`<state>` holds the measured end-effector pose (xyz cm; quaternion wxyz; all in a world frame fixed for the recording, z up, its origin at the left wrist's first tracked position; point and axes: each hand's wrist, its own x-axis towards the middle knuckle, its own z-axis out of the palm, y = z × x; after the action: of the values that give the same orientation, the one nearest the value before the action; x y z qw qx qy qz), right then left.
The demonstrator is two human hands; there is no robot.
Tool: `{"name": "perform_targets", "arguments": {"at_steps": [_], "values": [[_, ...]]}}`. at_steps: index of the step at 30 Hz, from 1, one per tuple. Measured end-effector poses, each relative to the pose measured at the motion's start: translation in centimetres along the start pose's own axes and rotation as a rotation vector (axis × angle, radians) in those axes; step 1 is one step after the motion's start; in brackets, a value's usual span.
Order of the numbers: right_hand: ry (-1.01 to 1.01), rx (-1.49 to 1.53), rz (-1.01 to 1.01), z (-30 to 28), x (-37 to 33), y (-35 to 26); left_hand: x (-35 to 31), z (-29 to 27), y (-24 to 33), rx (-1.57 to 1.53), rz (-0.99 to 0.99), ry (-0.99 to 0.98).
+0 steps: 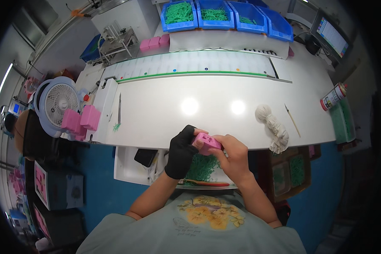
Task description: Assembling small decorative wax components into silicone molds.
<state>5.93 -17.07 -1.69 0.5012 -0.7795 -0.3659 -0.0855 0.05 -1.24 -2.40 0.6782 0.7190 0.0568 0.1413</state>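
Between my two hands, over the front edge of the white table, is a pink block with small holes in its upper face. My left hand, in a black fingerless glove, grips its left side with the fingertips. The bare right hand is closed on the block's right side. Below them an open white drawer holds a heap of small green pieces, partly hidden by my hands. A red-handled tool lies along the drawer's front.
A bundle of white cloth and a thin brush lie to the right, near a spray can. Tweezers rest at left, beside a fan and pink blocks. Blue bins line the back.
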Motion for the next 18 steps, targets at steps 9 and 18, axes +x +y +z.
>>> {"name": "perform_targets", "arguments": {"at_steps": [9, 18], "values": [[0.068, 0.198, 0.059, 0.0, -0.4, 0.3, 0.2, 0.5, -0.7, -0.286, -0.065, -0.068], [0.068, 0.1, 0.141, -0.6, -0.7, -0.1, -0.2, 1.4, -0.3, -0.067, 0.0, -0.037]]}}
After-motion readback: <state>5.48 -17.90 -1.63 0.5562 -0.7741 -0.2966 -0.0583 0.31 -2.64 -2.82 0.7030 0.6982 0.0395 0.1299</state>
